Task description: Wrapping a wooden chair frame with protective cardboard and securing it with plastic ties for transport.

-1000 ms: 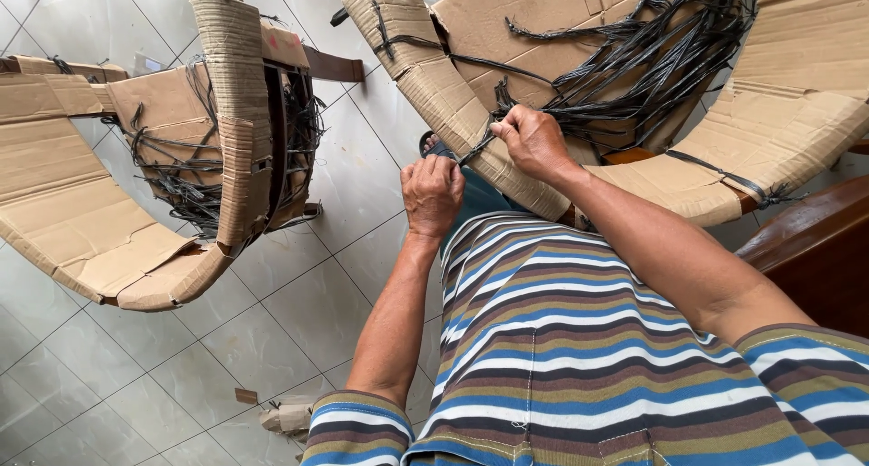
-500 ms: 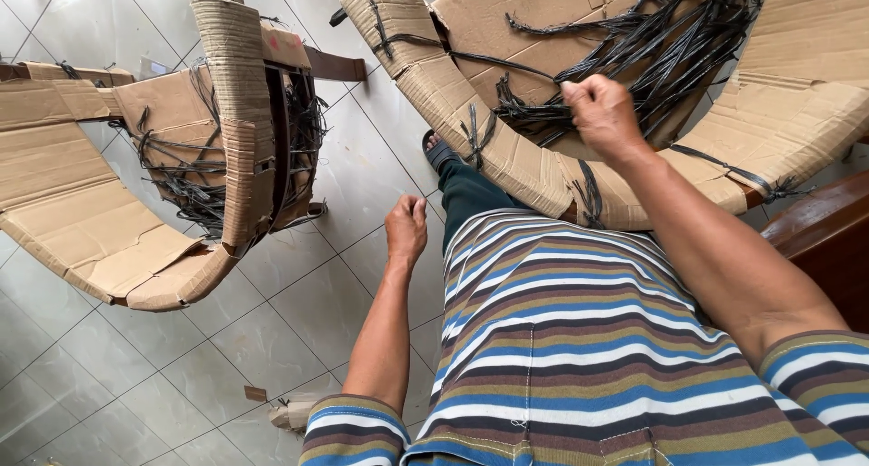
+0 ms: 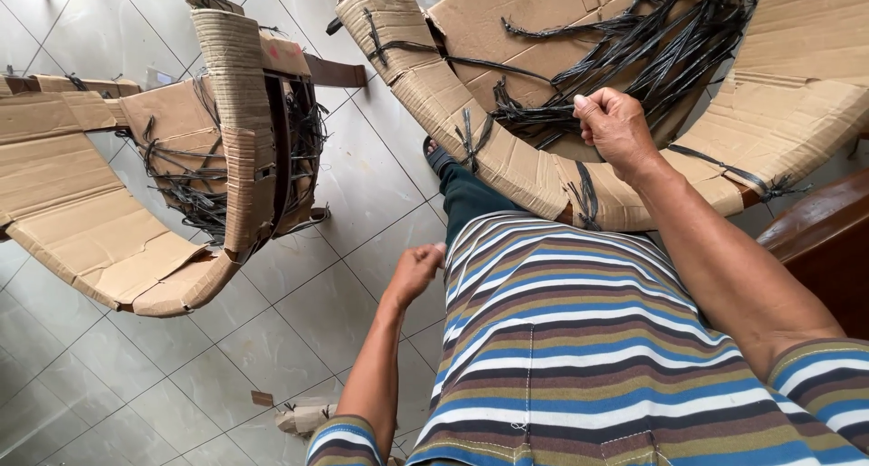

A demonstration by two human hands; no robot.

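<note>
The right hand (image 3: 615, 127) is raised in front of the person, fingers curled shut around the ends of the black straps (image 3: 634, 54), pinching a few of them where the tangled bundle spills over the cardboard-wrapped chair (image 3: 507, 158) straight ahead. That chair sits tipped against the person's knees at the top right of the view, its curved arm swathed in brown cardboard and tied at intervals with short knotted lengths of the same black strap, which looks to be what keeps the wrapping in place; the hand seems to hold the loose ends taut and clear of the bundle so one can be sorted from the rest. The left hand (image 3: 415, 271) hangs low beside the thigh, loosely half-curled and holding nothing, touching or nearly touching the striped shirt (image 3: 579, 339); I cannot tell which. A dark trouser leg and a sandalled foot (image 3: 439, 154) show just under the chair's edge. To the left, well apart from the hands, stands a second wrapped chair (image 3: 226, 158), also bound in cardboard with a knot of black straps in its hollow. Everything rests on a floor of pale grey tiles (image 3: 308, 312); a small cardboard scrap (image 3: 299, 416) lies near the bottom edge, and dark wooden furniture (image 3: 824, 240) shows at the right edge.
</note>
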